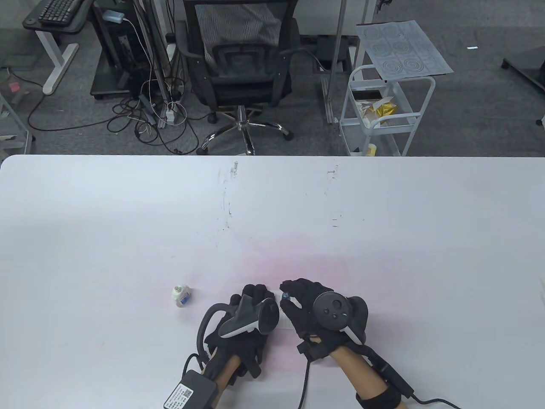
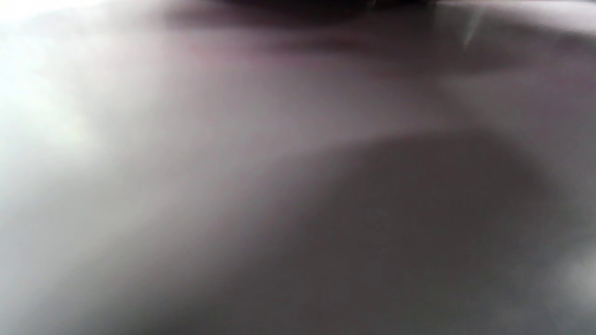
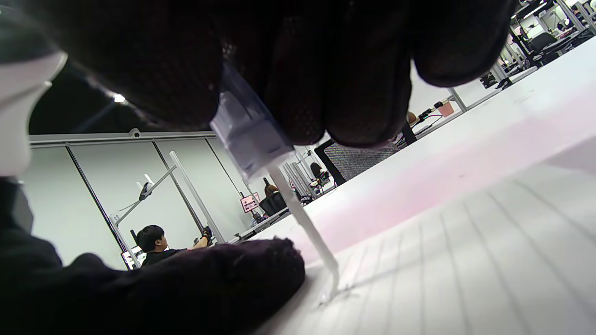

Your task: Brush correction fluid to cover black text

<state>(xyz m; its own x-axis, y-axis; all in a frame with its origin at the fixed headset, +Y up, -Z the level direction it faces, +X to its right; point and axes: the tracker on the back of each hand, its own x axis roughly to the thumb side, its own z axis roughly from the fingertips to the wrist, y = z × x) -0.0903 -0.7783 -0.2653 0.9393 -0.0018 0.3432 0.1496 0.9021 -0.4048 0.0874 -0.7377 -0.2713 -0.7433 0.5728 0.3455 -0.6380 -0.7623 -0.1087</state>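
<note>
My right hand [image 1: 317, 304] pinches the brush cap [image 3: 249, 135], tip on lined paper [image 3: 465, 260]; left hand [image 1: 249, 317], at nine o'clock, presses it flat, steadying.

Grey carpet floor beyond white table [image 1: 383, 204]; black mesh office chair [image 1: 238, 64], white wire trolley [image 1: 383, 115], desk with keyboard [image 1: 57, 10], tangled cables [image 1: 157, 115].

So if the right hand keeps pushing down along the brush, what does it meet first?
The lined paper. The right hand pinches the cap, and the brush tip looks already on the paper beside the left hand, though contact is hard to confirm.
</note>
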